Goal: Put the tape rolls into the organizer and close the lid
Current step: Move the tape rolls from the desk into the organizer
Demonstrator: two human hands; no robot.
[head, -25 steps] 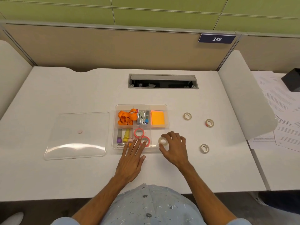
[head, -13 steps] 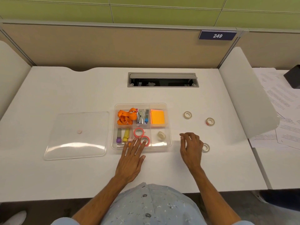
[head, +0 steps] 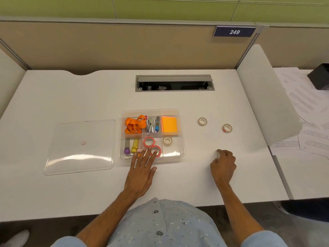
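Note:
The clear organizer [head: 182, 136] sits mid-desk and holds two pink tape rolls [head: 149, 141], one of them partly under my fingers, and a pale tape roll [head: 167, 141] in its front right compartment. Its clear lid [head: 80, 147] lies flat to the left. My left hand [head: 141, 172] rests flat with fingers spread on the organizer's front edge. My right hand [head: 223, 165] is curled on the desk to the right, fingertips pinched on a small pale tape roll [head: 218, 155] that is mostly hidden. Two more tape rolls [head: 202, 121] [head: 227, 128] lie beyond it.
The organizer's back compartments hold an orange lanyard [head: 134, 124], staplers [head: 151, 124] and orange sticky notes [head: 169, 124]; markers [head: 132, 147] lie front left. A cable slot [head: 174, 83] is at the back. A white divider panel [head: 267, 104] and papers [head: 309, 111] are to the right.
My right hand let go of the pale roll in the organizer's front right compartment, moved right across the desk, and closed over the nearest loose roll. My left hand stayed put.

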